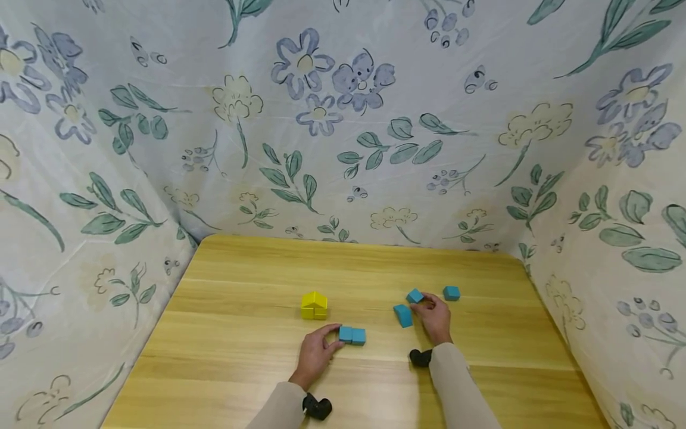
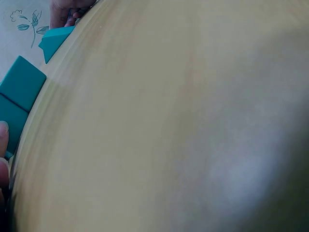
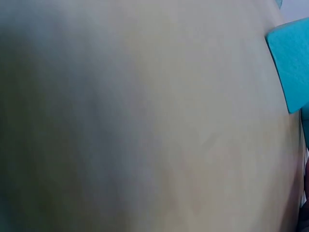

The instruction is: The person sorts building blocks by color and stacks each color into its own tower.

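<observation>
Two blue blocks (image 1: 358, 336) stand side by side on the wooden table (image 1: 241, 369), and show at the left edge of the left wrist view. My left hand (image 1: 315, 353) holds the left block of this pair between thumb and index finger. Farther right, my right hand (image 1: 435, 317) pinches another small blue block (image 1: 415, 296), which sits turned at an angle. Just below that one lies a blue wedge-like block (image 1: 403, 316), also visible in the right wrist view as a blue face (image 3: 292, 63).
A small yellow block house (image 1: 314, 305) with a peaked top stands beyond my left hand. One more blue block (image 1: 451, 293) sits to the right of my right hand. Flower-printed cloth (image 1: 375, 149) surrounds the table's back and sides.
</observation>
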`<state>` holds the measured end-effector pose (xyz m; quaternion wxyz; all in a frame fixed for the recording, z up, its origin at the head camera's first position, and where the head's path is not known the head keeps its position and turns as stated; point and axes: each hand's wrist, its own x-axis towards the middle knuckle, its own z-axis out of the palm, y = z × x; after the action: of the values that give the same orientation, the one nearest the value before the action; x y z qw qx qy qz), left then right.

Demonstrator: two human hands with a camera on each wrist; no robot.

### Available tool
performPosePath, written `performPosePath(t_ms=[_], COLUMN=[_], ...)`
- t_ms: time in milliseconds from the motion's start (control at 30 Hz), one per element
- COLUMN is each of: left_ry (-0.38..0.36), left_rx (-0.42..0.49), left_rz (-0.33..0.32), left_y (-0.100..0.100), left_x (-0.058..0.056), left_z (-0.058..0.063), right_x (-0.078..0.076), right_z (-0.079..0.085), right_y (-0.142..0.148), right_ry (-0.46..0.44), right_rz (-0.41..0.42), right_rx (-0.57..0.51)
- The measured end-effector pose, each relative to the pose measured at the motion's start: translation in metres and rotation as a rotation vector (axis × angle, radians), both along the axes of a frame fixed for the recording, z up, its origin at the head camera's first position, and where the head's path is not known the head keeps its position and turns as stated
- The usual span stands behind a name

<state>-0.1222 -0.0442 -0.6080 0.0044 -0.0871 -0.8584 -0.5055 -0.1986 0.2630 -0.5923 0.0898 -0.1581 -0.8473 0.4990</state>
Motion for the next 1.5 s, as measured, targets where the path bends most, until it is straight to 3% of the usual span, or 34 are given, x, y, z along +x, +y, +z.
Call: performPosePath(t_ms=[733,1133,1500], left_ry=[0.004,0.016,0.020], left_rx=[0.021,0.018,0.014], left_rz=[-0.016,-0.011,-0.002], left_y=[0.000,0.000,0.000], left_x=[-0.001,-0.001,0.000], left_z=[-0.002,-0.001,-0.002], right_x=[0.005,0.007,0.015], right_z=[0.000,-0.001,0.013], right_y=[0.000,0.001,-0.004], right_ry=[-0.002,0.039,0.069], right_rz=[0.018,0.008,-0.008], right_rx=[0.015,-0.045,-0.098])
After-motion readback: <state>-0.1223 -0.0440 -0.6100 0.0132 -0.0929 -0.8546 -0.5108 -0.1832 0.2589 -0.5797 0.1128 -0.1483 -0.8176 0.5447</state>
